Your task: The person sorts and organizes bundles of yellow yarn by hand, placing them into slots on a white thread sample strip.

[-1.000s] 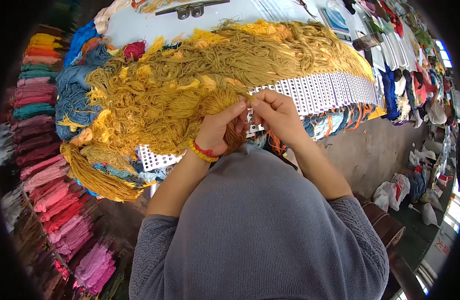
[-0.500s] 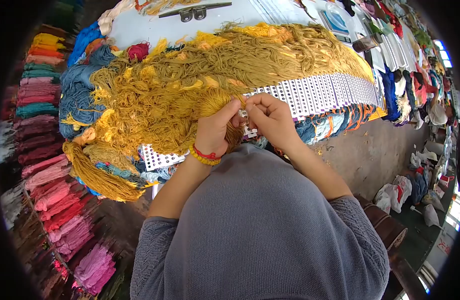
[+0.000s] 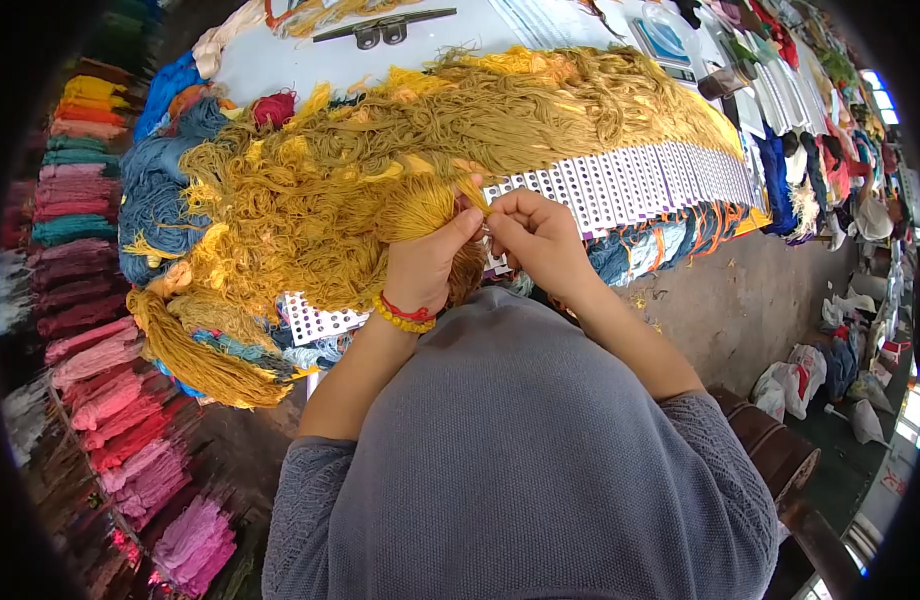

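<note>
My left hand (image 3: 425, 262) is wrapped round a bundle of golden-yellow thread (image 3: 416, 212), with a red and yellow bracelet at the wrist. My right hand (image 3: 540, 238) is closed in a pinch beside it, its fingertips on the strands at the bundle's right end. Both hands are close together over the front edge of a thread-covered table. A wide heap of olive and gold thread (image 3: 460, 130) lies beyond them. White cards with rows of holes (image 3: 620, 190) run off to the right, and another punched card (image 3: 318, 320) shows at the left.
Blue thread (image 3: 160, 200) is heaped at the table's left end. A black clip (image 3: 382, 32) lies at the back, and a scale (image 3: 665, 42) stands at the back right. Pink and red skeins (image 3: 120, 400) hang at the left. A brown stool (image 3: 770, 440) is at the lower right.
My hands have shifted slightly left with the bundle. The strands between my fingertips now stretch in a short visible length. The view has tilted a little.
</note>
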Action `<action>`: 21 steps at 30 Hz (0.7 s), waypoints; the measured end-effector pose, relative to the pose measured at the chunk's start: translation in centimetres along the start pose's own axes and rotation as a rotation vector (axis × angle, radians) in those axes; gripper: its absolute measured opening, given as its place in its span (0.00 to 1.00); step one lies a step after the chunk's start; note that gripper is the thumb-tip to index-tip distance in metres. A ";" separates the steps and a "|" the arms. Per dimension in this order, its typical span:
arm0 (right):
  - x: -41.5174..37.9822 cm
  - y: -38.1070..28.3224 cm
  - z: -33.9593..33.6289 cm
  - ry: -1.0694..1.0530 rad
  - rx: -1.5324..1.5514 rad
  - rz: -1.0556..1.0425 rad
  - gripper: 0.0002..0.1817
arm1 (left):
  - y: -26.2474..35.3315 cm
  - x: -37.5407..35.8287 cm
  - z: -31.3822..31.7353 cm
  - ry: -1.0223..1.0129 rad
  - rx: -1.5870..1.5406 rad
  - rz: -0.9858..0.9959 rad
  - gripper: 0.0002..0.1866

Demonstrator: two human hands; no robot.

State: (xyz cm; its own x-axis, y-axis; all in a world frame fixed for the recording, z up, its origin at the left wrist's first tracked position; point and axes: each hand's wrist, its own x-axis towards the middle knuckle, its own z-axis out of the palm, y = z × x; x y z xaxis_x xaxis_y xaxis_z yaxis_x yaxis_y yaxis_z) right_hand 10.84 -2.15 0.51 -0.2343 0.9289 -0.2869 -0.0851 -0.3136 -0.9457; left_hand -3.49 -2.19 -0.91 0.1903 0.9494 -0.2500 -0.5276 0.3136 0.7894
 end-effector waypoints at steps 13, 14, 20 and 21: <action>-0.3 0.2 0.7 0.060 0.196 0.021 0.05 | 0.3 -0.6 0.3 0.023 -0.069 -0.034 0.11; -0.3 0.3 0.8 0.059 0.196 0.021 0.05 | 0.5 -0.6 0.5 0.035 -0.085 -0.023 0.10; -0.2 0.6 1.1 0.072 0.261 0.033 0.05 | 0.5 -0.5 0.1 0.052 -0.126 -0.054 0.11; -0.2 0.7 1.0 0.064 0.261 0.032 0.05 | 0.5 -0.5 0.0 0.040 -0.133 -0.064 0.11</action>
State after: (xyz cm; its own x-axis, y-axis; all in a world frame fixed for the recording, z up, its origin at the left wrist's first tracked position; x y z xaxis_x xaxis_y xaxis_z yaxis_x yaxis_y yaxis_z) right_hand 9.87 -2.71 0.02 -0.1800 0.9255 -0.3331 -0.3277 -0.3757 -0.8669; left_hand -3.81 -2.48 -0.35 0.1957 0.9264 -0.3217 -0.6213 0.3709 0.6902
